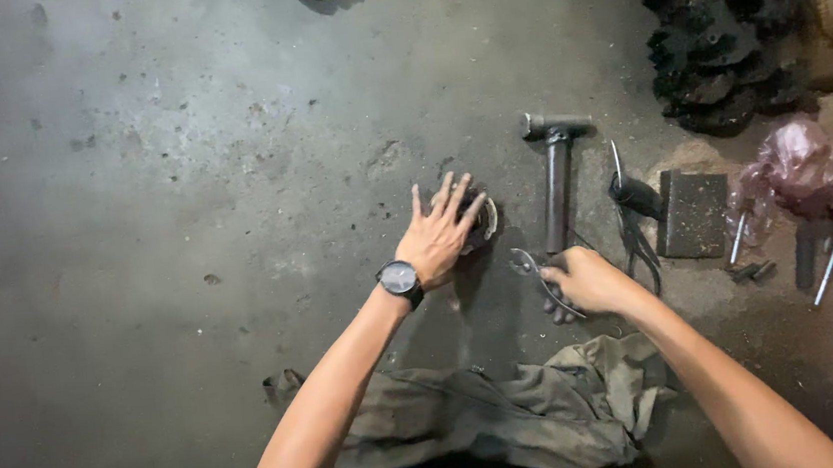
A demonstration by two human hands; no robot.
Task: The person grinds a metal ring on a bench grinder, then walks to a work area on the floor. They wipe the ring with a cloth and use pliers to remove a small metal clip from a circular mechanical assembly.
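nearest the body, on the grey concrete floor (181, 184): a crumpled olive-green cloth (493, 418), soft and heavily creased, spread just ahead of the knees. just beyond it, right hand (586, 281) closed around thin curved metal pliers (538, 279), tips pointing left toward the other hand. a little further, left hand (442, 234) open, fingers spread, pressed flat on a round dark greasy metal part with a pale rim (483, 220), mostly hidden under the palm; dark wristwatch (399, 279) on that wrist. right of the part, a steel hammer with a plain metal handle (557, 176), lying with head away. beside it, dark long-handled snips (633, 220), then a flat dark square block (694, 213). further right, loose steel pins and bolts (831, 263) and a crinkled pink plastic bag (801, 170). farthest, a pile of black, toothed, oily gears (717, 47).

likely risks: slick grease letting the round part skid under the palm; thin plier tips slipping off and jabbing spread fingers; gritty floor dirt getting into the part.
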